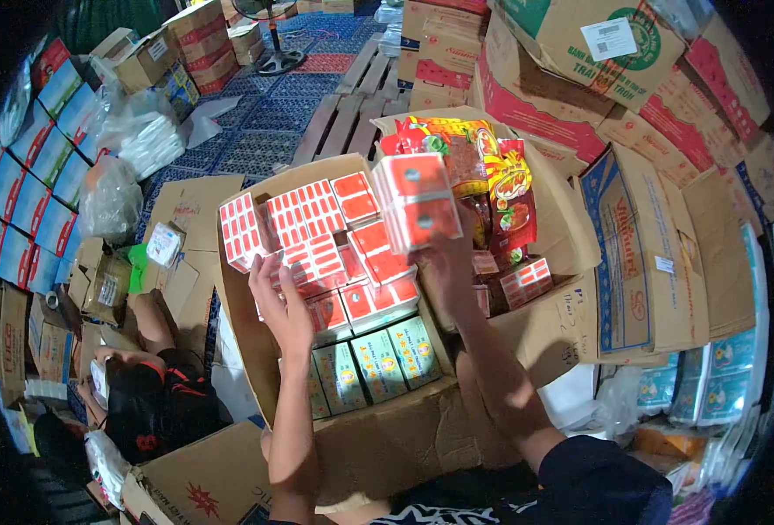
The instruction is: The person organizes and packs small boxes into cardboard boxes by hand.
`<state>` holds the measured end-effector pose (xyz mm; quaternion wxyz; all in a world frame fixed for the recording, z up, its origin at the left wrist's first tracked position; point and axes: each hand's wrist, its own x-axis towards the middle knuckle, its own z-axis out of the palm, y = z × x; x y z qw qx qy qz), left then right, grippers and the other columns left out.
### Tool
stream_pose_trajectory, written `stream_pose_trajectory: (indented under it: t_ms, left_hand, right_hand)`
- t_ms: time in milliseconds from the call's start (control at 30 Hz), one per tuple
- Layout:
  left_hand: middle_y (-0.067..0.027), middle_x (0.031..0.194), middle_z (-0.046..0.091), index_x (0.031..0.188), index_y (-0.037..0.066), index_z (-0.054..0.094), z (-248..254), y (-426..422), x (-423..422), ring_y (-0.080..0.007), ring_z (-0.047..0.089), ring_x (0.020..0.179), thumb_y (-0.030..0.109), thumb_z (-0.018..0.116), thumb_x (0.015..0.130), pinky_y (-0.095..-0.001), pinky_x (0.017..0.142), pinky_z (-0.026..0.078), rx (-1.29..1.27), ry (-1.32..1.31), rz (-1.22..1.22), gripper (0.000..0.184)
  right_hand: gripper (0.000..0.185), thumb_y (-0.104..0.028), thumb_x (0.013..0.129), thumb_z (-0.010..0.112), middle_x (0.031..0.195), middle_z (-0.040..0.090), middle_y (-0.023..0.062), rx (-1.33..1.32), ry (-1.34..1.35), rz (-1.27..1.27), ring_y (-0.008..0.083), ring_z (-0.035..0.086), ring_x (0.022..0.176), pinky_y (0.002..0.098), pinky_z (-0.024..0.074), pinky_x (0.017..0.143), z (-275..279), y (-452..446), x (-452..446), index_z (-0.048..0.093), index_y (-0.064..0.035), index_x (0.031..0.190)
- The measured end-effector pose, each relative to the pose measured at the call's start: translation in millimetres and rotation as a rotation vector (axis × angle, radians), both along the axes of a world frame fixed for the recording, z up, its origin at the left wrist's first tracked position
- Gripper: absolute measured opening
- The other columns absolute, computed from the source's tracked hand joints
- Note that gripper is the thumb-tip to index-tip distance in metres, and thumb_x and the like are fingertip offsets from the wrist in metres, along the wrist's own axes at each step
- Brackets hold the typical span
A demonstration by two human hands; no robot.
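My right hand (451, 269) grips a block of red-and-white small boxes (415, 197), slightly blurred, above the line between two cartons. My left hand (282, 306) lies with fingers spread on the red-and-white boxes (304, 213) packed in the left carton (251, 337). Several green boxes (378, 363) stand in a row at that carton's near end. In the right carton (571, 236) are red and yellow food packets (511, 197) and another red-and-white box block (525, 282).
Large cardboard cartons (536, 83) are stacked at the back right, beside a wooden pallet (339, 114). An opened carton (645, 254) stands at the right. Another person (155, 394) sits at the left, near stacked blue packs (33, 192). A fan (278, 57) stands at the back.
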<state>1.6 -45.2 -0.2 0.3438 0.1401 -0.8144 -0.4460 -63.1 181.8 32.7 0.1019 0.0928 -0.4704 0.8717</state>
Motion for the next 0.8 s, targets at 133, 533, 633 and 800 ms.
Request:
stream_pose_trajectory:
  t_ms: [133,533,633,800]
  left_hand:
    - [-0.0245,0.151,0.045,0.132,0.0,0.058,-4.6,-2.9,-1.1,-0.0349,0.049,0.136,0.024,0.05,0.109,-0.0428,0.11,0.04,-0.041,0.007,0.001,0.035]
    - [-0.0253,0.151,0.043,0.14,-0.002,0.052,-5.8,0.7,-0.3,-0.0353,0.045,0.14,0.03,0.054,0.107,-0.0424,0.11,0.041,-0.002,-0.052,0.001,0.046]
    - [-0.0264,0.15,0.044,0.144,-0.004,0.047,-10.3,0.8,-1.6,-0.0354,0.046,0.139,0.033,0.059,0.104,-0.0419,0.11,0.041,0.059,-0.079,0.043,0.055]
    - [-0.0268,0.142,0.054,0.147,-0.006,0.043,-9.6,-8.8,-4.7,-0.0319,0.055,0.129,0.038,0.07,0.097,-0.0398,0.108,0.044,0.23,-0.156,0.053,0.072]
  right_hand:
    - [0.049,-0.024,0.099,0.062,0.111,0.069,0.016,0.855,0.276,-0.057,0.0269,0.071,0.089,0.0419,0.0577,0.081,1.7,16.7,-6.3,0.046,-0.0039,0.14]
    - [0.058,-0.025,0.098,0.064,0.128,0.064,0.0318,0.992,-0.07,0.095,0.032,0.072,0.107,0.0428,0.0562,0.09,-11.5,-4.3,-0.4,0.042,0.0007,0.145]
    - [0.061,-0.028,0.097,0.066,0.129,0.064,0.0305,0.995,-0.128,0.1,0.0321,0.071,0.109,0.0415,0.0554,0.092,-3.4,-7.5,1.8,0.042,-0.0002,0.146]
    - [0.067,-0.034,0.094,0.071,0.128,0.067,0.0251,0.849,-0.14,0.047,0.0305,0.069,0.114,0.0387,0.0524,0.096,4.3,-14.2,11.0,0.045,0.0003,0.145]
